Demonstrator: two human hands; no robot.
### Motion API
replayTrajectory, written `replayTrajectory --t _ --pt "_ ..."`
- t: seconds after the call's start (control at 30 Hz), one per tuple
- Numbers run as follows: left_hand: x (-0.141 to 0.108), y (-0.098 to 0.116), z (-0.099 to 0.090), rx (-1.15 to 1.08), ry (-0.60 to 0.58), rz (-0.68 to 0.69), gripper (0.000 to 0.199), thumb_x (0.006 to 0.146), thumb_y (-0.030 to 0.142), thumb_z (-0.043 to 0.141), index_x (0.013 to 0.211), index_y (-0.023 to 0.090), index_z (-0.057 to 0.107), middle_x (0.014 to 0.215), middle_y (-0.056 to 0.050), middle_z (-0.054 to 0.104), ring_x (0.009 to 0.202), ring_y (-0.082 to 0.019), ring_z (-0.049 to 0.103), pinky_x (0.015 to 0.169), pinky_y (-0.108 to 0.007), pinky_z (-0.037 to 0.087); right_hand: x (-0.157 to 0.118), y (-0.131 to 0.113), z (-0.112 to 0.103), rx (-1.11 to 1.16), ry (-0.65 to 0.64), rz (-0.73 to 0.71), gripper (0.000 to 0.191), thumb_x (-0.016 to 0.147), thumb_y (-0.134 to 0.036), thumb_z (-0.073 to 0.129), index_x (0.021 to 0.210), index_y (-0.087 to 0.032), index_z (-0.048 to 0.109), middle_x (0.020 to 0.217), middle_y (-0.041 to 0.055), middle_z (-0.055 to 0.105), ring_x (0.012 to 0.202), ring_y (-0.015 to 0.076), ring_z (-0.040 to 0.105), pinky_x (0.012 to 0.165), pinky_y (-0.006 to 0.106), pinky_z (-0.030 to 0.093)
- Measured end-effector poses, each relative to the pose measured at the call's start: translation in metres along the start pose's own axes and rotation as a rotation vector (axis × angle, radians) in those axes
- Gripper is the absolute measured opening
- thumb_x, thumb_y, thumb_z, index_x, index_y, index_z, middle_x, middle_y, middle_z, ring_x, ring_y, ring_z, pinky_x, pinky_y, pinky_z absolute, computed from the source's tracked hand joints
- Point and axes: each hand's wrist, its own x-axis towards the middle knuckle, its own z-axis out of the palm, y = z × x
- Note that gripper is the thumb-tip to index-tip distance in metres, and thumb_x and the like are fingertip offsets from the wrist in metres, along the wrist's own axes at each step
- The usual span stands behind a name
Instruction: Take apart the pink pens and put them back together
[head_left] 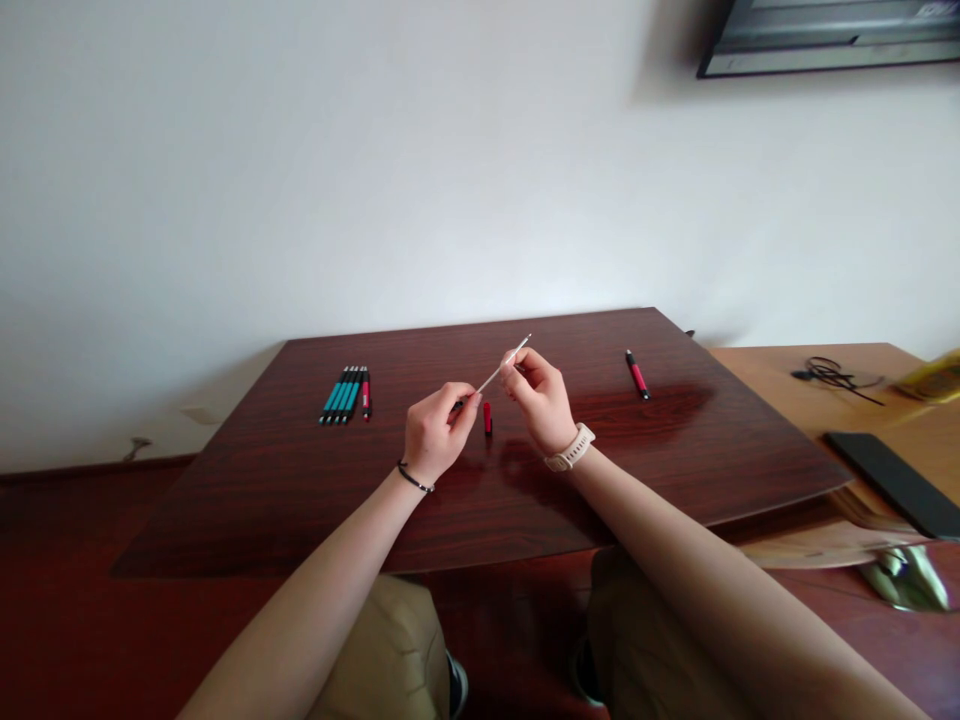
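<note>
A thin white pen refill (491, 379) slants up to the right between my hands, above the table. My left hand (439, 425) pinches its lower end, and a small dark bit shows by those fingers, too small to name. Higher up, the fingertips of my right hand (541, 395) close on the refill, with its tip sticking out beyond them. Between the hands a red pen barrel (487, 418) rests on the dark wooden table (315, 530). Several teal pens (341, 396) lie in a row on the left, with a red pen (366, 393) beside them.
Another red pen (637, 375) lies alone on the table's right side. A lighter wooden table (870, 410) adjoins at the right, bearing a black cable (832, 373), a black flat object (892, 482) and a yellow object (934, 380). A screen (832, 40) hangs above.
</note>
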Motion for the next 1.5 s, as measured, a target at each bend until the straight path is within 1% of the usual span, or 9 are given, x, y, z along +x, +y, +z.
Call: replayTrajectory --t 0.07,0.2,0.37,0.5,0.63,0.87,0.97,1.17,1.5 --pt "0.001 -0.001 -0.001 -0.011 0.029 -0.035 0.021 0.103 0.04 0.064 0.097 0.022 0.074 0.089 -0.005 0.076 0.073 -0.017 0.067 0.073 -0.027 0.05 0.001 0.0 -0.003 0.001 -0.014 0.007 0.029 0.094 -0.053 0.075 0.095 -0.026 0.067 0.088 0.0007 0.061 0.073 0.0158 0.05 0.067 0.03 0.044" --pt "0.006 -0.01 -0.003 -0.011 0.056 -0.077 0.024 0.103 0.042 0.063 0.098 0.022 0.074 0.089 -0.004 0.075 0.072 -0.017 0.065 0.072 -0.026 0.048 0.008 0.005 -0.018 0.008 -0.013 0.033 0.025 0.099 -0.046 0.069 0.113 -0.026 0.076 0.083 0.0004 0.062 0.076 0.0161 0.056 0.07 0.03 0.046" --pt "0.011 -0.03 -0.005 0.026 0.004 -0.097 0.023 0.104 0.04 0.061 0.098 0.022 0.073 0.087 -0.002 0.074 0.07 -0.016 0.061 0.07 -0.026 0.043 0.018 0.019 -0.051 -0.039 0.107 0.067 0.028 0.097 -0.046 0.069 0.11 -0.023 0.078 0.089 0.0019 0.068 0.074 0.0145 0.059 0.069 0.029 0.048" --pt "0.012 -0.042 -0.003 0.026 -0.029 -0.14 0.022 0.103 0.04 0.062 0.097 0.022 0.074 0.086 -0.002 0.074 0.07 -0.017 0.06 0.07 -0.026 0.042 0.017 0.036 -0.067 -0.044 0.164 0.139 0.037 0.091 -0.055 0.074 0.11 -0.024 0.07 0.084 0.0009 0.073 0.07 0.0139 0.061 0.067 0.027 0.049" --pt "0.013 -0.048 0.0 0.001 -0.069 -0.155 0.019 0.101 0.038 0.065 0.098 0.023 0.077 0.09 -0.003 0.077 0.073 -0.018 0.063 0.072 -0.027 0.043 0.013 0.049 -0.065 0.02 0.184 0.241 0.044 0.084 -0.06 0.081 0.099 -0.022 0.064 0.089 0.0036 0.078 0.074 0.0132 0.066 0.07 0.026 0.051" --pt "0.011 -0.056 0.004 0.016 -0.114 -0.15 0.017 0.101 0.036 0.065 0.097 0.025 0.077 0.093 -0.003 0.079 0.078 -0.019 0.067 0.076 -0.028 0.044 0.009 0.048 -0.058 0.191 0.143 0.367 0.039 0.078 -0.047 0.088 0.101 -0.023 0.067 0.101 0.0049 0.081 0.08 0.0134 0.07 0.076 0.026 0.055" --pt "0.011 -0.056 0.004 0.019 -0.126 -0.153 0.017 0.101 0.037 0.065 0.097 0.025 0.077 0.093 -0.003 0.079 0.078 -0.019 0.068 0.075 -0.028 0.044 0.009 0.048 -0.058 0.225 0.16 0.375 0.039 0.077 -0.048 0.088 0.1 -0.022 0.07 0.1 0.0048 0.081 0.079 0.0127 0.069 0.074 0.025 0.054" --pt "0.01 -0.056 0.005 0.039 -0.14 -0.134 0.018 0.102 0.038 0.065 0.098 0.025 0.077 0.093 -0.003 0.08 0.078 -0.02 0.069 0.076 -0.028 0.045 0.01 0.048 -0.056 0.161 0.154 0.362 0.041 0.076 -0.052 0.09 0.097 -0.022 0.075 0.089 0.0008 0.075 0.07 0.0101 0.06 0.066 0.022 0.05" --pt "0.01 -0.054 0.004 0.079 -0.177 -0.138 0.021 0.104 0.039 0.063 0.1 0.024 0.077 0.093 -0.002 0.079 0.077 -0.017 0.067 0.075 -0.028 0.045 0.01 0.05 -0.056 0.161 0.132 0.359 0.04 0.075 -0.051 0.092 0.095 -0.021 0.077 0.087 0.0016 0.074 0.07 0.0114 0.058 0.066 0.025 0.046"
